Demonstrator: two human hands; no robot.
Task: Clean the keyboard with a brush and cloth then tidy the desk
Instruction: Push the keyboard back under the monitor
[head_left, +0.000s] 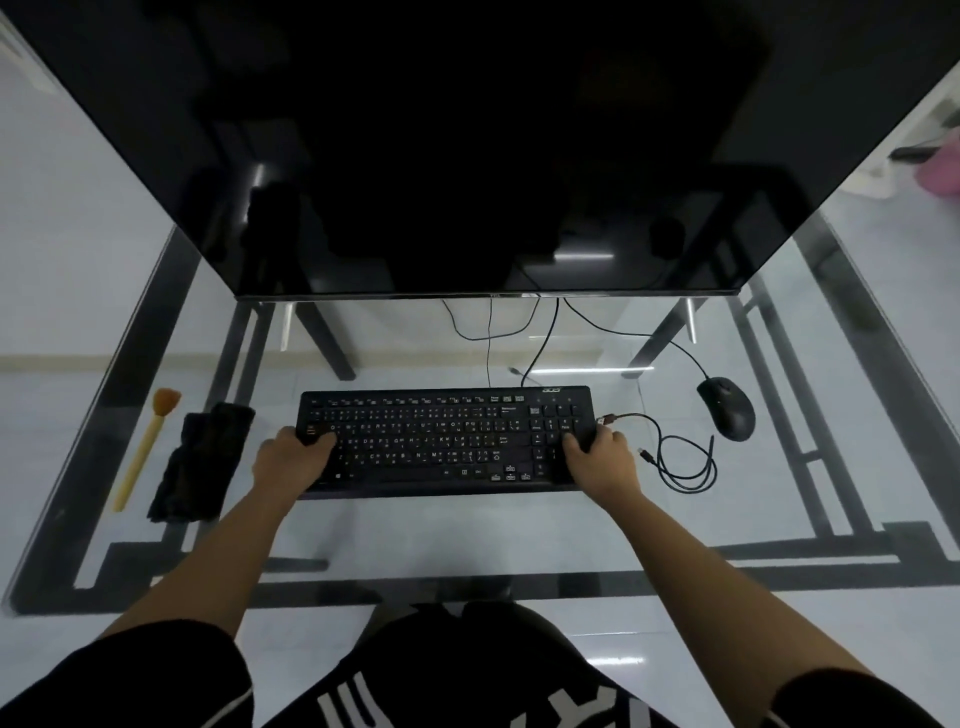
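Note:
A black keyboard (441, 441) lies flat on the glass desk (467, 535), below the monitor. My left hand (293, 457) grips its left end, thumb over the keys. My right hand (600, 457) grips its right end the same way. Left of the keyboard lies a crumpled black cloth (200, 462). Further left is a brush (145, 447) with a yellow handle and orange bristles pointing away from me. Neither hand touches the cloth or the brush.
A large dark monitor (467, 156) fills the upper view, its stand legs behind the keyboard. A black mouse (727, 415) sits at the right, with a coiled black USB cable (675, 457) between it and the keyboard. Thin cables hang under the monitor.

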